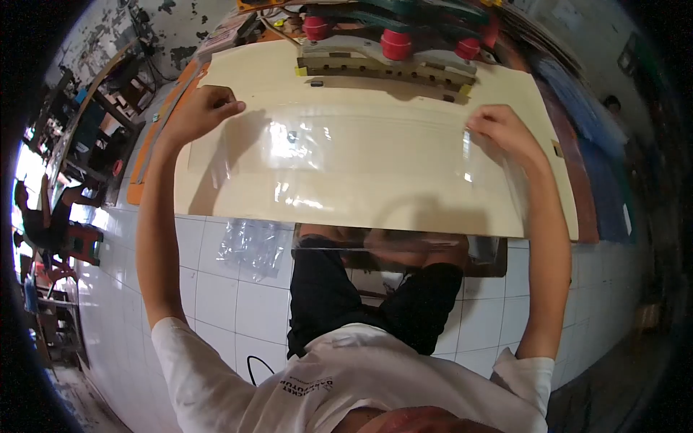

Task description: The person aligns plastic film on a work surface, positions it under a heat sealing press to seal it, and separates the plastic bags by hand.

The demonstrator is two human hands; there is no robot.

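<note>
A clear plastic sheet [390,159] is pinched near its far corners, thumb against fingers, by the left hand [206,112] at ten o'clock and the right hand [509,133] at two. An even pull is best given from both sides, since film so thin and slick seems likely to ripple; bright, broken glare is thrown back from its surface. The sheet is spread over a smooth cream board [253,61], against which its edges are hard to read. At twelve, a long metal tool [354,49] with round red knobs [396,45] is best avoided. Crinkled clear plastic [253,249] is seen at seven, blue sheets [610,180] at three.
</note>
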